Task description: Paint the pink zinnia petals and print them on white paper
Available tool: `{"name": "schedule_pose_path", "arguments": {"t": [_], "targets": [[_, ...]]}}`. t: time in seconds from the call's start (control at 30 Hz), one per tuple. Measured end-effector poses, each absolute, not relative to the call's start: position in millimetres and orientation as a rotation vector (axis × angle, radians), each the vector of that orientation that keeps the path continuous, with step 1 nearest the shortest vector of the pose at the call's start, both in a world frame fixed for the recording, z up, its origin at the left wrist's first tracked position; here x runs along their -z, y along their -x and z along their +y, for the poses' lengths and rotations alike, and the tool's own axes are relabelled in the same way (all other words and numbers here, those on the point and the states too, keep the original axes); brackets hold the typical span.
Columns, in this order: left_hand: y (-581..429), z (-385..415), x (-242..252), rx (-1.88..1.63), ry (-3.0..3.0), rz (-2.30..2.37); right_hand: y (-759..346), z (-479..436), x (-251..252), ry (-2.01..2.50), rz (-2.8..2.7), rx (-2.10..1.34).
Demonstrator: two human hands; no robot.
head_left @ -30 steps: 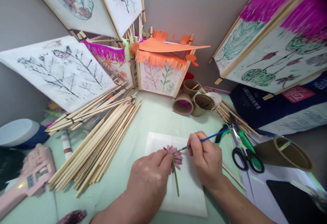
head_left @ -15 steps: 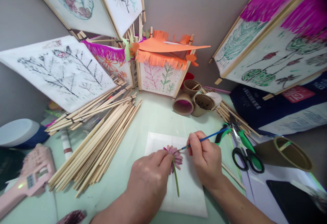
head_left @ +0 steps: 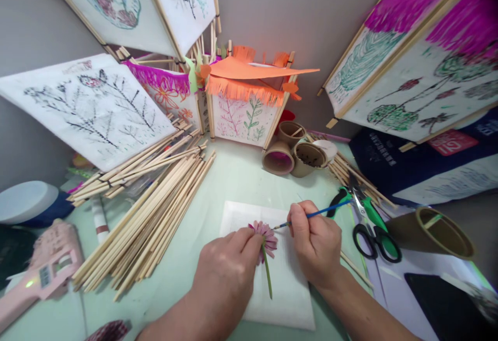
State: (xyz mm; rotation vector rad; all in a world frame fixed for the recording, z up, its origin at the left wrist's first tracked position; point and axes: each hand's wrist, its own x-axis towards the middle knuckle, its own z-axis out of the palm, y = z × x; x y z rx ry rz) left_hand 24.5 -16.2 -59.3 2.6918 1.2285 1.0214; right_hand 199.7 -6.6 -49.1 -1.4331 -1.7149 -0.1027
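Note:
A pink-purple flower (head_left: 268, 243) with a green stem is pinched by my left hand (head_left: 230, 266), its stem pointing down toward me. Thumb and fingers of my right hand (head_left: 316, 241) close round a thin blue paintbrush (head_left: 329, 208). The brush tip is at the right edge of the petals; whether it touches them I cannot tell. Beneath both hands lies a white sheet of paper (head_left: 284, 307). My left fingers cover part of the petals.
Wooden sticks (head_left: 151, 221) lie bundled at left, near a pink glue gun (head_left: 50, 268). Scissors (head_left: 375, 240) and a brown cup (head_left: 436, 232) are at right. Brown cups (head_left: 278, 158) and a paper lantern with orange fringe (head_left: 245, 115) stand behind.
My right hand and the paintbrush have shifted slightly to the right, drawing the tip toward the outer petals. My left hand and the flower stay almost still.

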Motion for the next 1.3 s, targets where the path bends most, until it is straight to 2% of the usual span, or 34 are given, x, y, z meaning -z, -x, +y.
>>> {"name": "schedule_pose_path", "arguments": {"t": [0.37,0.73,0.93,1.1,1.3], "targets": [[-24,-16,59,-1.001,-2.685,1.222,-201,-7,49,1.483,-1.689,0.107],[-23,-17,60,-0.982,-2.692,1.239,-206,-8,49,1.558,-1.406,-0.176],[-23,-16,62,-0.969,-2.684,1.22,-219,8,31,1.609,-1.367,-0.347],[-23,-16,61,-0.952,-2.689,1.222,-223,27,19,1.602,-1.468,-0.099],[-24,-18,63,-0.886,-2.635,1.242,-217,49,37,1.583,-1.623,0.163]]}}
